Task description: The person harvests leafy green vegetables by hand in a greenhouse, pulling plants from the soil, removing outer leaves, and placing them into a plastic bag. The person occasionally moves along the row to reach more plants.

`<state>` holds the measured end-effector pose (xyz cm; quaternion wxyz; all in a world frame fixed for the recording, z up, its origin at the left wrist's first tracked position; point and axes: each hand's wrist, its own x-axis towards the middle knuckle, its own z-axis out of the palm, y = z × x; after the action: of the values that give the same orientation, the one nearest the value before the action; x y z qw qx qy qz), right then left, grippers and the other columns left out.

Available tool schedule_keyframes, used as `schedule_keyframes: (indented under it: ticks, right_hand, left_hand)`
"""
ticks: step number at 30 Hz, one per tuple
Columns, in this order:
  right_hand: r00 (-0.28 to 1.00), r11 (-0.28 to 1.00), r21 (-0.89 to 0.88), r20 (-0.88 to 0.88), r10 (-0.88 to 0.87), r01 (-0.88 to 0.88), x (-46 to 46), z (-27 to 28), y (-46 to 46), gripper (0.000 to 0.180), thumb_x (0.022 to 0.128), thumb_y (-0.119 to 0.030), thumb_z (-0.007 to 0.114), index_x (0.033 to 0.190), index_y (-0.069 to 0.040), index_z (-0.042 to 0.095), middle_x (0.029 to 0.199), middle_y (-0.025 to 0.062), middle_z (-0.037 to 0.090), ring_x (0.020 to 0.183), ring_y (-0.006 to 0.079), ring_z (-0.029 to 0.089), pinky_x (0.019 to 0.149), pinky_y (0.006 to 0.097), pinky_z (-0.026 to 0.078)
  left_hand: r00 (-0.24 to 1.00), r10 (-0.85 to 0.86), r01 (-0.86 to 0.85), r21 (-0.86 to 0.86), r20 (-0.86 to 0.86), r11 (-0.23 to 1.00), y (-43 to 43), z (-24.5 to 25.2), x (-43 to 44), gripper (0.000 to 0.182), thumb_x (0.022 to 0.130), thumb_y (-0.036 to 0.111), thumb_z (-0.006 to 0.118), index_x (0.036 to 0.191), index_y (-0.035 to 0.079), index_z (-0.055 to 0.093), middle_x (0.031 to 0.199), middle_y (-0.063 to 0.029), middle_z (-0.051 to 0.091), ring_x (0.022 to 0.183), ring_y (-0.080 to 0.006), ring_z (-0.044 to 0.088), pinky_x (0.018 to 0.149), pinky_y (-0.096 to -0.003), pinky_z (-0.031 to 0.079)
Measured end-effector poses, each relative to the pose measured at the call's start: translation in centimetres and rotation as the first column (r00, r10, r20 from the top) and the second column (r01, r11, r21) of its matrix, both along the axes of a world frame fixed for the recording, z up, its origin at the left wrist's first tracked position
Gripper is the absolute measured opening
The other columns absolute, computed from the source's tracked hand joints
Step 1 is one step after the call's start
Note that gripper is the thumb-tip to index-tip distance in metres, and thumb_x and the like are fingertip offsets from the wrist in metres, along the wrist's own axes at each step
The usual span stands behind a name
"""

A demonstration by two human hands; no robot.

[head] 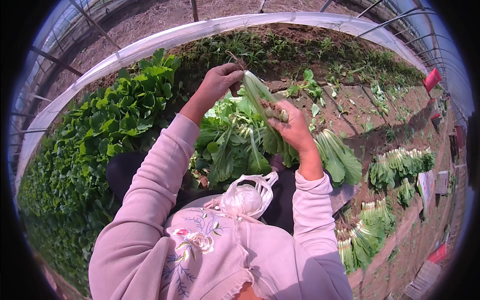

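Observation:
My left hand (224, 81) pinches the root end of a pale-stemmed leafy green plant (254, 85), whose stalks slant down to the right. My right hand (290, 123) is closed around more of these greens, and a clump of brown roots (273, 108) pokes out above its fingers. Leaves hang below that hand. Under both hands lies a loose heap of pulled greens (234, 138). Right of my right wrist rests a bunch of greens (337, 155) with long pale stalks. A white plastic bag (245, 198) sits at my lap.
Dense growing greens (112, 120) fill the left side. Tied bundles of greens (399, 165) lie in rows on the soil at right, with more bundles (362, 240) nearer me. Plastic crates (423, 279) stand along the right edge. A white plastic sheet (210, 25) borders the bed beneath metal greenhouse poles.

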<state>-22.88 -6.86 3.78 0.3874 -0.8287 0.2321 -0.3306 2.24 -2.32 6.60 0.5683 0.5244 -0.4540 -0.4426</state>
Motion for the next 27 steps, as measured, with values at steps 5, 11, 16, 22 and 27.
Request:
schedule_keyframes:
  ticks: [5, 11, 16, 22, 27]
  right_hand:
    - [0.997, 0.962, 0.266, 0.051, 0.056, -0.067, -0.1, 0.4, 0.0, 0.032, 0.084, -0.010, 0.073, 0.113, -0.001, 0.063, 0.099, -0.0003, 0.066, 0.091, 0.0068, 0.058, 0.082, 0.0251, 0.048]
    - [0.999, 0.995, 0.095, -0.035, -0.007, 0.011, 0.0, -0.1, -0.3, 0.035, 0.081, -0.007, 0.072, 0.115, -0.001, 0.063, 0.108, 0.0031, 0.066, 0.096, 0.0124, 0.060, 0.084, 0.0279, 0.049]
    - [0.948, 0.924, 0.278, 0.105, -0.300, 0.261, -2.2, -0.2, -1.7, 0.037, 0.079, -0.006, 0.071, 0.115, -0.001, 0.064, 0.101, 0.0094, 0.070, 0.088, 0.0184, 0.065, 0.080, 0.0299, 0.051]
    - [0.877, 0.870, 0.121, -0.012, -0.480, 0.478, -3.3, -0.2, -1.9, 0.039, 0.083, -0.007, 0.071, 0.119, 0.004, 0.062, 0.098, 0.0051, 0.071, 0.086, 0.0094, 0.064, 0.078, 0.0256, 0.051]
    - [0.820, 0.821, 0.088, 0.057, -0.570, 0.564, -3.0, 0.9, -0.9, 0.038, 0.082, -0.008, 0.072, 0.117, 0.005, 0.062, 0.097, 0.0061, 0.071, 0.084, 0.0100, 0.063, 0.076, 0.0263, 0.050]
  left_hand:
    - [0.987, 0.162, -0.161, 0.101, 0.003, 0.982, -0.4, -0.4, 1.9, 0.014, 0.093, 0.015, 0.063, 0.096, 0.002, 0.067, 0.072, -0.0021, 0.062, 0.059, -0.0084, 0.056, 0.053, -0.0232, 0.045]
    - [0.989, 0.044, -0.034, 0.073, -0.144, 0.997, 0.1, 0.7, -1.7, 0.020, 0.091, 0.016, 0.068, 0.105, 0.003, 0.069, 0.089, -0.0016, 0.067, 0.062, -0.0072, 0.057, 0.052, -0.0208, 0.041]
    - [0.984, 0.064, -0.077, -0.077, -0.166, 0.994, 0.9, 1.9, 0.6, 0.019, 0.093, 0.009, 0.063, 0.111, 0.003, 0.067, 0.100, -0.0031, 0.066, 0.089, -0.0101, 0.062, 0.083, -0.0245, 0.051]
    - [0.993, 0.059, -0.081, -0.215, -0.105, 0.973, 1.4, 0.9, 1.0, 0.032, 0.088, -0.006, 0.055, 0.118, 0.002, 0.062, 0.116, -0.0051, 0.062, 0.111, -0.0158, 0.059, 0.101, -0.0288, 0.046]
    - [0.998, 0.056, -0.047, -0.325, 0.020, 0.945, 1.4, -0.5, 0.9, 0.035, 0.085, -0.012, 0.055, 0.115, 0.004, 0.063, 0.120, -0.0034, 0.061, 0.109, -0.0118, 0.058, 0.095, -0.0264, 0.048]
